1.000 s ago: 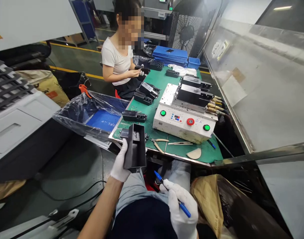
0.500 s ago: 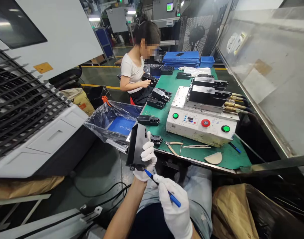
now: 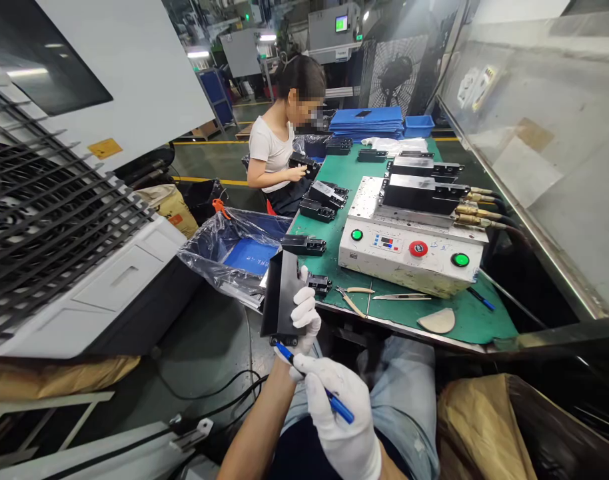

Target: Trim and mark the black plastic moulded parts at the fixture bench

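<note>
The white-gloved left hand [image 3: 304, 317] has its fingers wrapped around a black plastic case [image 3: 280, 297], held tilted just off the green bench [image 3: 477, 327]. The gloved right hand [image 3: 339, 427] closes on a blue pen [image 3: 340, 409], its tip near the case's bottom edge.

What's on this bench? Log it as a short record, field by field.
Left hand: white-gloved, gripping a black rectangular housing
Right hand: white-gloved, holding a blue pen
Work surface: green bench top
Machine: white control unit with red and green buttons
Tools: pliers on the bench
Co-worker: person across the bench, handling a black part
</note>
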Motion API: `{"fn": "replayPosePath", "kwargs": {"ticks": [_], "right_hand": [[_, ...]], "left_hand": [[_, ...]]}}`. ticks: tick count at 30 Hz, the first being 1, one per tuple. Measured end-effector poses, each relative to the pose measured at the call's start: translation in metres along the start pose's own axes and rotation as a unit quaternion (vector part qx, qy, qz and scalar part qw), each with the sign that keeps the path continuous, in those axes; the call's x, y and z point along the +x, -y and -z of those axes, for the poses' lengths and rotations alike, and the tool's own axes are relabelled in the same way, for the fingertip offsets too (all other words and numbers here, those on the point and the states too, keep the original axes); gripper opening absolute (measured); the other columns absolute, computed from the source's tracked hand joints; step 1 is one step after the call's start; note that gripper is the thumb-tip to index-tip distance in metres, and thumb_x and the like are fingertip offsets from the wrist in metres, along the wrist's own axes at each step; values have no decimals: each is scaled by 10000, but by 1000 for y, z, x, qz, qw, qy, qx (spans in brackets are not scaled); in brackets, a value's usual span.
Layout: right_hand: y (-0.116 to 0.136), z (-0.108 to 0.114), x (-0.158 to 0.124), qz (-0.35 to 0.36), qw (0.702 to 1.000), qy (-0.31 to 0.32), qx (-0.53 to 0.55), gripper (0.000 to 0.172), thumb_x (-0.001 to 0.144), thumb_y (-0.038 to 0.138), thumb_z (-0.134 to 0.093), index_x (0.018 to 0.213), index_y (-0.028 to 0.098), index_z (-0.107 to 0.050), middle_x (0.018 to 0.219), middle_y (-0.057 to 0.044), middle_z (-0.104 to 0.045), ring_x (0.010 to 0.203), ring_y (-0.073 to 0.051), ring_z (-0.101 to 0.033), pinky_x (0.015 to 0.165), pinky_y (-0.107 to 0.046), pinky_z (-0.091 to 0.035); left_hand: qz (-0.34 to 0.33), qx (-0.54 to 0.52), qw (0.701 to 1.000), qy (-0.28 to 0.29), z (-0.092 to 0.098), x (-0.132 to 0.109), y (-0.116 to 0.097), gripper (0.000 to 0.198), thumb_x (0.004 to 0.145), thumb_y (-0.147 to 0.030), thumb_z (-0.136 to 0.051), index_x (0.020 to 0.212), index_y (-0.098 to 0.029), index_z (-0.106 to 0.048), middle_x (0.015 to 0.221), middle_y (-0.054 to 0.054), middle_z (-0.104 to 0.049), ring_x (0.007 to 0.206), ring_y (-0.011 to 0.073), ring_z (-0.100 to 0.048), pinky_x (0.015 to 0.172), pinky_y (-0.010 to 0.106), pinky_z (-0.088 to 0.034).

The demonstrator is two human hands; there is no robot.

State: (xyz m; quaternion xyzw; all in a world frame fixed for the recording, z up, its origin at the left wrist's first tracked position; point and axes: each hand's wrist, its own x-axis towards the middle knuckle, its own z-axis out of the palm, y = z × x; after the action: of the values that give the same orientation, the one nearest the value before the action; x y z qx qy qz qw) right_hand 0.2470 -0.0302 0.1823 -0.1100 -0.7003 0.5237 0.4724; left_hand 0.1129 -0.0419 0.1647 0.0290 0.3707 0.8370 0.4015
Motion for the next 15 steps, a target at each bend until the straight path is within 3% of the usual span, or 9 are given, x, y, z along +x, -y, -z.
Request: {"fn": "replayPosePath", "kwargs": {"ticks": [3,6,9,12,13,15], "right_hand": [[1,-2,-2,-19,1000,16,6,288,941,59,-600,1097,222,-778,931,-39,-830,833,-174,-804,815,-254,-665],[1,2,-9,-22,999,19,22,297,947,70,-601,1110,237,-786,925,-34,-839,784,-175,-809,773,-245,-670],[1,17,-6,-26,999,0,41,283,938,94,-667,1140,248,-792,956,-44,-842,764,-201,-815,709,-253,-685],[-2,40,16,-78,995,-68,7,127,936,192,-745,1030,240,-816,828,-29,-831,645,-205,-798,631,-255,-682],[-4,48,27,-100,990,-101,-13,79,948,243,-747,984,232,-816,765,-21,-819,606,-202,-788,605,-248,-675],[-9,61,50,-124,981,-145,-48,176,982,351,-710,919,214,-801,692,-16,-795,576,-200,-779,580,-242,-663]], "left_hand": [[-45,-46,998,-27,3,1,1,164,1009,-229,-563,1014,-232,-726,856,6,-619,570,87,-459,545,212,-460],[-27,-146,989,1,6,5,0,213,985,-107,-569,1025,-257,-715,870,-16,-610,579,47,-490,533,128,-472],[59,-241,968,40,10,3,-2,281,992,-48,-528,1086,-258,-689,826,-47,-577,554,-23,-510,509,6,-422],[178,-260,947,63,19,-12,-1,261,1014,-125,-523,1178,-267,-669,706,-78,-515,421,-39,-463,344,-18,-276],[208,-253,942,70,23,-18,1,239,1023,-175,-525,1192,-262,-670,655,-92,-480,349,-37,-399,280,-3,-191],[254,-230,936,77,32,-32,8,229,1036,-293,-519,1185,-235,-683,560,-127,-391,232,-31,-202,202,45,-43]]}}
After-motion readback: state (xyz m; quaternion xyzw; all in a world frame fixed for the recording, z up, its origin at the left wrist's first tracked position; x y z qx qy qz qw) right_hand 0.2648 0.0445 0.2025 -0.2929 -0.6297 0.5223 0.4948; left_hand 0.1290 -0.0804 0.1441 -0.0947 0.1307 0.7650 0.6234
